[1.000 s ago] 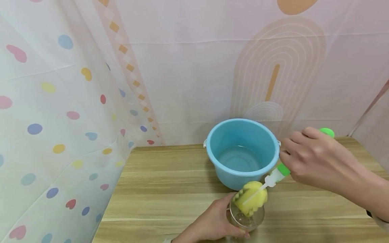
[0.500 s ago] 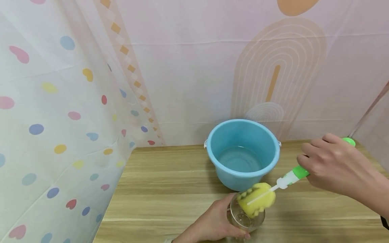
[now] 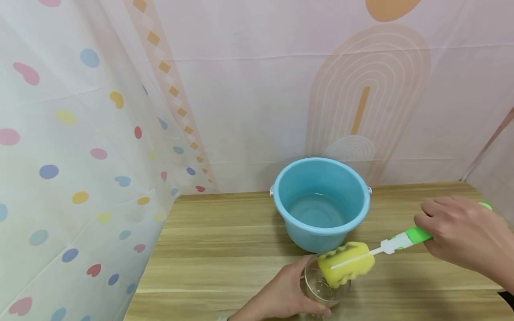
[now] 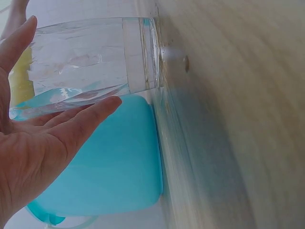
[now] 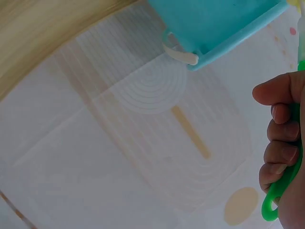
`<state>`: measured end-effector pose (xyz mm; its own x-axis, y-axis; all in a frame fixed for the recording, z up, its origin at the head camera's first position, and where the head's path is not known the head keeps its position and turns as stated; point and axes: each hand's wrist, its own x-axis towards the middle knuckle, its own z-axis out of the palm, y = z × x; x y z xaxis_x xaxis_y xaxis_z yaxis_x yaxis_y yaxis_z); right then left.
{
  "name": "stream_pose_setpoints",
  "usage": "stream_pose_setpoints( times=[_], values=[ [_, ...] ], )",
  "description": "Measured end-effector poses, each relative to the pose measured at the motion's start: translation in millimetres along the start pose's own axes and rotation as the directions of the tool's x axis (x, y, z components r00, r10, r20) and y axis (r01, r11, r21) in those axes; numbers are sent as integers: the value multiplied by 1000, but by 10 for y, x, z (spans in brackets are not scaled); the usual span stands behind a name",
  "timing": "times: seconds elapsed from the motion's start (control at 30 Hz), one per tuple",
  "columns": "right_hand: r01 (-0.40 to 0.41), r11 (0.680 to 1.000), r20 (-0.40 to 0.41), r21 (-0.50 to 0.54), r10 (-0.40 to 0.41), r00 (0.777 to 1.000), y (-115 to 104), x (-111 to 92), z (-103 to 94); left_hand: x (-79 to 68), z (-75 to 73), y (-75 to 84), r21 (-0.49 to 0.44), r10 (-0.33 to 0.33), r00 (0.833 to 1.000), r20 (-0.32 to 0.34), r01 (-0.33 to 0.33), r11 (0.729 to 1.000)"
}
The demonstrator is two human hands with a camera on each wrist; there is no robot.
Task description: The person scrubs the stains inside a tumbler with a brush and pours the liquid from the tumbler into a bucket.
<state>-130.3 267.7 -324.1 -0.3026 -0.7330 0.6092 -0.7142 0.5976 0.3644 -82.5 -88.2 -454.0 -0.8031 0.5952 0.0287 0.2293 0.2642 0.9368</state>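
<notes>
By the left hand (image 3: 281, 290), thumb and fingers set around its sides, a clear glass (image 4: 88, 57) is gripped upright on the wooden table (image 3: 209, 252), while the green handle of a brush (image 3: 391, 245) is held in the curled fingers of the right hand (image 3: 462, 232). The brush is slanted so that its yellow sponge head (image 3: 348, 264) is placed at the glass's mouth. Just behind, a blue bucket (image 3: 311, 240) is backed by a patterned curtain (image 3: 249, 111).

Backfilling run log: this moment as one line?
left hand: holds clear glass | right hand: grips green brush handle | yellow sponge head: at glass mouth | blue bucket: beyond glass, water inside
</notes>
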Motion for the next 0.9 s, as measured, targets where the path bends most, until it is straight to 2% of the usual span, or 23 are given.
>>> stream_pose_setpoints(
  times=[0.13,0.4,0.9],
  values=[
    [-47,999,-8,1,47,999,-19,-105,36,-1,2,1,1,12,1000,-1,-12,1000],
    [-110,994,-76,-6,109,991,-85,-214,88,-9,3,5,47,36,999,-5,-36,998],
    [-195,980,-49,-39,193,980,-87,-443,164,-4,-13,5,56,5,1000,2,-5,998]
  ],
)
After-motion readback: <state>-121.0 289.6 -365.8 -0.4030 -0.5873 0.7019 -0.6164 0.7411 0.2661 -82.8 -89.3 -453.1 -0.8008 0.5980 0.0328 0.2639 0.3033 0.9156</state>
